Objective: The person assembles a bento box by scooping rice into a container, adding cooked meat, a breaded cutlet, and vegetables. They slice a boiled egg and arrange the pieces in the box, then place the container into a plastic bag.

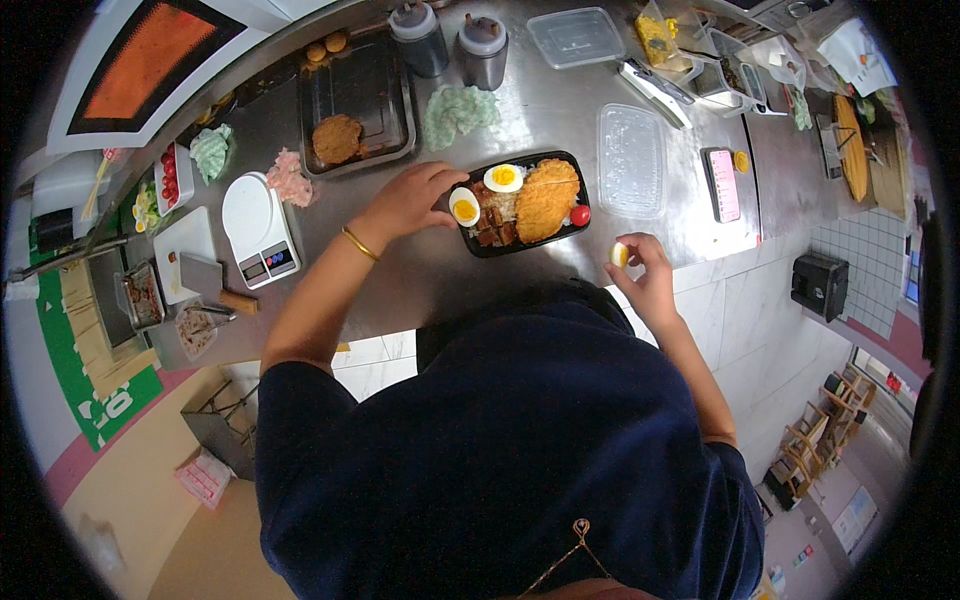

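Observation:
My right hand (646, 271) pinches a half boiled egg (619, 255) between thumb and fingertips, just off the counter's front edge. At the left end of a black meal box (517, 253), my left hand (427, 196) has thumb and fingers spread around the corner, near a half egg with its yolk up (465, 208). A second half egg (503, 178) lies at the box's back rim. Diced brown braised meat (495, 227) rests on rice in the left part. A breaded fried cutlet (548, 200) covers the right part, with a cherry tomato (580, 215) beside it.
Right of the box lie a clear plastic lid (631, 161) and a phone (724, 185). Leftward are a kitchen scale (259, 225), a cleaver (202, 275) and a white cutting board (180, 240). Behind stand a dark tray (360, 161) with a fried patty and squeeze bottles (482, 52).

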Demonstrator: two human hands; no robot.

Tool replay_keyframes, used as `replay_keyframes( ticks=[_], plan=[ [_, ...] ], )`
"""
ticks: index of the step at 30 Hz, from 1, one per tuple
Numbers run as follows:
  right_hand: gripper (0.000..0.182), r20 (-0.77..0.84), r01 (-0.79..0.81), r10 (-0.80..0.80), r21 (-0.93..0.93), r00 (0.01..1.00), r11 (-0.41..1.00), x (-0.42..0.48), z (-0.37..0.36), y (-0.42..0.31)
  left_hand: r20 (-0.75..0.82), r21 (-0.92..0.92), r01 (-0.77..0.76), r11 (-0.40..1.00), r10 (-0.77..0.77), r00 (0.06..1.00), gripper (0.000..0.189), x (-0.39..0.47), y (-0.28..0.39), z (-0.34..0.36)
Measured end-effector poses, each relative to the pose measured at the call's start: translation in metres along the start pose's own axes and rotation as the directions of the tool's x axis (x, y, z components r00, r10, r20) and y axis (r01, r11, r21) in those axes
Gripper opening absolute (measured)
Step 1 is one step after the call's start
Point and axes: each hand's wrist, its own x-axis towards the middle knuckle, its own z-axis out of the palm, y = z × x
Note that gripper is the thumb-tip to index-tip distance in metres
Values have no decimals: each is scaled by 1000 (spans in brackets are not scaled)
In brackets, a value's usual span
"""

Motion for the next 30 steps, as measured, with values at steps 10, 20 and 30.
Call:
replay_keyframes(
  ticks=[10,20,30],
  plan=[
    [35,-4,10,-10,-8,1000,1000,-1,2,4,-100,-80,358,930,-365,926,68,-10,45,22],
    [34,2,-11,11,-16,1000,1000,-4,0,5,-139,-34,313,949,-315,939,59,-4,36,33],
    [35,11,-7,7,3,1000,1000,-5,0,6,-224,-22,272,962,-270,936,61,-8,39,42]
  ],
)
